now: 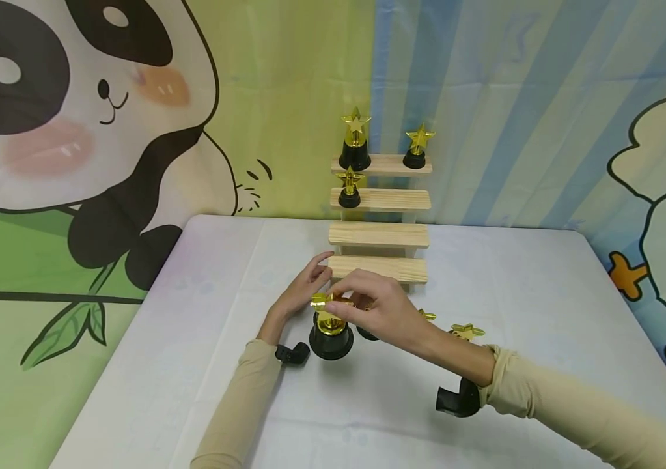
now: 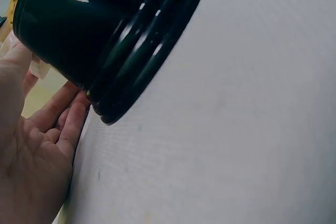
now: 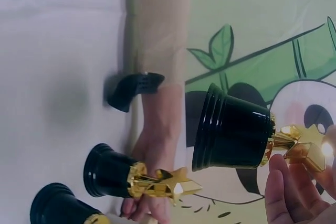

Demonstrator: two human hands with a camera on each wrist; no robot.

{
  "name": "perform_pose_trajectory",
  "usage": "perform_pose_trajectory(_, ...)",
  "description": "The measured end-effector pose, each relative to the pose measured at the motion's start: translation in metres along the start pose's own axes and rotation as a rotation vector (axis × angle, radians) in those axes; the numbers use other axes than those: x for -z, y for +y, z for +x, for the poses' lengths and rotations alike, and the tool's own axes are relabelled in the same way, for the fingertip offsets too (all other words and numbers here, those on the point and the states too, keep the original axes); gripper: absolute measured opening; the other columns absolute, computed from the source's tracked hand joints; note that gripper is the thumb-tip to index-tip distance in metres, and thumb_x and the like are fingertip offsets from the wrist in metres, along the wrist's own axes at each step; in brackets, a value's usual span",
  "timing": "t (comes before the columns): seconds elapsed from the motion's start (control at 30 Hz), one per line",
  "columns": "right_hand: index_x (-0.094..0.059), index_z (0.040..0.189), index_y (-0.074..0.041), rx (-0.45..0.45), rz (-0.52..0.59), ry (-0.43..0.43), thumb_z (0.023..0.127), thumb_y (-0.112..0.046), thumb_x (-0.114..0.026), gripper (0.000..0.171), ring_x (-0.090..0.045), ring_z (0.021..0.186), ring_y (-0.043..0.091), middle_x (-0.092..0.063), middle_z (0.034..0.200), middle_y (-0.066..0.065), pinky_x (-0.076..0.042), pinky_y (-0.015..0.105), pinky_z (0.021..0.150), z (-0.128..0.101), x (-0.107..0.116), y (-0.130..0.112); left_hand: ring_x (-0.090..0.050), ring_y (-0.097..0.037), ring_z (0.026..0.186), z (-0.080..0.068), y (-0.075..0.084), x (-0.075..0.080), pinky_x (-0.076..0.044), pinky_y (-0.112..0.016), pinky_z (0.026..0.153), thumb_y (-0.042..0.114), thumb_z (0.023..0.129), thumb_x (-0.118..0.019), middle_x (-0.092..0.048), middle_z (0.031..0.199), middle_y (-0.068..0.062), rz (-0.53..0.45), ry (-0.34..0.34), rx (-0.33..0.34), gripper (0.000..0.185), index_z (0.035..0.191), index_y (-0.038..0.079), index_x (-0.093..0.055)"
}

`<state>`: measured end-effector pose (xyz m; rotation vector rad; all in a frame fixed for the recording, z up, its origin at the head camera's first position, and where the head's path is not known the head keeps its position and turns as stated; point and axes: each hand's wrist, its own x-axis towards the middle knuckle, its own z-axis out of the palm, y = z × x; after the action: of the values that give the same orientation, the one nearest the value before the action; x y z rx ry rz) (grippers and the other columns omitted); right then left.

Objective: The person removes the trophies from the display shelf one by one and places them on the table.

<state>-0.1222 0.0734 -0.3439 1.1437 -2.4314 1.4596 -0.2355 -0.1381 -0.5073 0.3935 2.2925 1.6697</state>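
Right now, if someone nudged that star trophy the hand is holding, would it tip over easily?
Probably not easily: the star trophy has a wide black base under a slim gold stem. It looks like stiff, glossy plastic, so likely light and a bit slippery. The right hand pinches its star.

A: What does the right hand [image 1: 382, 309] hide in the head view?

B: It covers most of the star of the big trophy [image 1: 331, 333], and the trophy [image 1: 426, 316] at its 3 o'clock shows only one gold tip. I cannot tell whether the fingers [image 1: 347, 286] really close on the star.

A: And the left wrist view?

B: The black base [image 2: 105, 30] is cut off at 12 o'clock, and the left hand [image 2: 37, 161] at 9 o'clock.
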Motion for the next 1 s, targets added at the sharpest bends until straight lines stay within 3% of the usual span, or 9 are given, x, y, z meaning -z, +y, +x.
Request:
perform_pose_trajectory(0.17,-0.072,0.100,-0.014,0.006,0.015,-0.025,0.089,-0.017,-0.071,0.011,-0.060,0.070,0.005,-0.069,0.093,-0.001,-0.052,0.021,0.063,-0.008,-0.010,0.008,-0.050,-0.034,0.131,-0.002,0.005,0.002,-0.036,-0.055,0.109,0.039,0.104,-0.041,-0.051,0.142,-0.019,-0.020,-0.023,0.019,0.051,0.152,0.031,-0.026)
perform_pose_trajectory(0.37,-0.072,0.101,-0.014,-0.021,-0.032,-0.052,0.088,-0.021,-0.072,0.014,-0.057,0.069,0.003,-0.069,0.093,-0.003,-0.051,0.019,0.062,-0.015,-0.021,0.019,-0.048,-0.036,0.133,-0.012,0.029,0.004,-0.036,-0.055,0.110,0.033,0.105,-0.041,-0.048,0.144,-0.023,-0.018,-0.065,0.019,0.055,0.155,0.019,-0.022)
perform_pose_trajectory(0.53,-0.071,0.098,-0.015,-0.032,-0.083,-0.070,0.089,-0.024,-0.071,0.014,-0.059,0.068,0.002,-0.069,0.092,-0.004,-0.052,0.018,0.063,-0.020,-0.029,0.029,-0.047,-0.037,0.133,-0.015,0.034,0.004,-0.035,-0.055,0.111,0.030,0.105,-0.041,-0.048,0.143,-0.023,-0.017,-0.063,0.017,0.054,0.154,0.019,-0.023)
perform_pose_trajectory(0.67,-0.071,0.098,-0.014,-0.032,-0.104,-0.081,0.089,-0.025,-0.072,0.015,-0.061,0.069,0.002,-0.068,0.092,-0.003,-0.052,0.017,0.065,-0.021,-0.032,0.034,-0.047,-0.038,0.133,-0.014,0.032,0.004,-0.035,-0.056,0.111,0.032,0.105,-0.042,-0.049,0.143,-0.024,-0.016,-0.055,0.017,0.054,0.154,0.018,-0.024)
perform_pose_trajectory(0.9,-0.071,0.098,-0.014,-0.034,-0.134,-0.102,0.089,-0.026,-0.072,0.015,-0.063,0.069,0.003,-0.069,0.090,-0.002,-0.053,0.017,0.064,-0.026,-0.040,0.045,-0.050,-0.035,0.131,-0.001,0.001,0.000,-0.036,-0.056,0.109,0.041,0.103,-0.042,-0.052,0.140,-0.019,-0.001,-0.004,-0.004,0.050,0.150,0.033,-0.028)
perform_pose_trajectory(1.0,-0.071,0.096,-0.014,-0.026,-0.133,-0.104,0.088,-0.026,-0.073,0.014,-0.062,0.068,0.002,-0.069,0.089,-0.003,-0.053,0.016,0.063,-0.028,-0.044,0.049,-0.051,-0.034,0.130,-0.001,0.001,0.000,-0.037,-0.056,0.109,0.041,0.103,-0.043,-0.053,0.139,-0.017,0.004,0.001,-0.006,0.049,0.150,0.034,-0.029)
